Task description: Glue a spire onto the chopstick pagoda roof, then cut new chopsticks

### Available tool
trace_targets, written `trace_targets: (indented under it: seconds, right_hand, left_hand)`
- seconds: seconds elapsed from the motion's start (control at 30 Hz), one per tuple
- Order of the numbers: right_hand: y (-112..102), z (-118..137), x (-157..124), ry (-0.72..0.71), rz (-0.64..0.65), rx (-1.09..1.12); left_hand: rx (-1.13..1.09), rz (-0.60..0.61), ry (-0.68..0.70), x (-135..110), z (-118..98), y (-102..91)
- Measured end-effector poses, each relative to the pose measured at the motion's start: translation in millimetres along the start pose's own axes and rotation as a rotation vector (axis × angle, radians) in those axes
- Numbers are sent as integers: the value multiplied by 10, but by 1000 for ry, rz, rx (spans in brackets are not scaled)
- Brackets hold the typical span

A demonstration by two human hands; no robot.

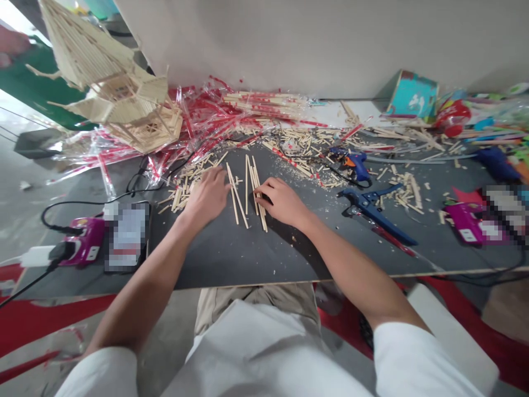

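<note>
Several long thin wooden sticks (248, 184) lie side by side on the dark board (231, 253) in front of me. My left hand (208, 194) rests flat on the board at the left of the sticks, fingers stretched out and touching the leftmost stick. My right hand (280, 199) sits at their right side, its fingers curled and pinching the rightmost sticks (260, 204).
A stick-built model house (119, 94) stands at the back left among red-and-clear wrappers (206, 118). Cut stick scraps (306, 143) litter the back. Blue glue guns (355, 162) and a blue cutter (372, 207) lie right. Purple devices (85, 242) with cables sit at both ends.
</note>
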State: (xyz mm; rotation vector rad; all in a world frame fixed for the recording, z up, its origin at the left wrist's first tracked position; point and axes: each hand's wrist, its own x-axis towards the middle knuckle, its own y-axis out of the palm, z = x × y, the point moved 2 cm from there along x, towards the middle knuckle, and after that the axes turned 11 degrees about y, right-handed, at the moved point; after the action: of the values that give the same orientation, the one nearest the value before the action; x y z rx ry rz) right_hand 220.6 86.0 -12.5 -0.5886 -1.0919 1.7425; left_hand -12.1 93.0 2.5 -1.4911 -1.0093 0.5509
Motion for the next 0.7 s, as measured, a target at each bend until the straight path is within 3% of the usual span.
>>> trace_targets:
  seconds: [0.1,0.2,0.33,0.5,0.63,0.7]
  right_hand:
    - [-1,4,6,0,-3,11]
    - [-9,12,8,-8,-2,5]
    - [-17,15,5,-10,9,-2]
    - [-14,-10,6,-14,0,2]
    - [-10,-32,3,-10,5,24]
    - [-10,-34,1,-5,7,23]
  left_hand:
    - [47,-22,-82,22,136,24]
    - [24,-34,-52,152,190,13]
    - [-58,-40,-31,622,340,38]
    - [-48,-1,-105,1312,675,173]
    - [-30,27,-195,1598,900,277]
    - [-19,31,-172,1661,975,311]
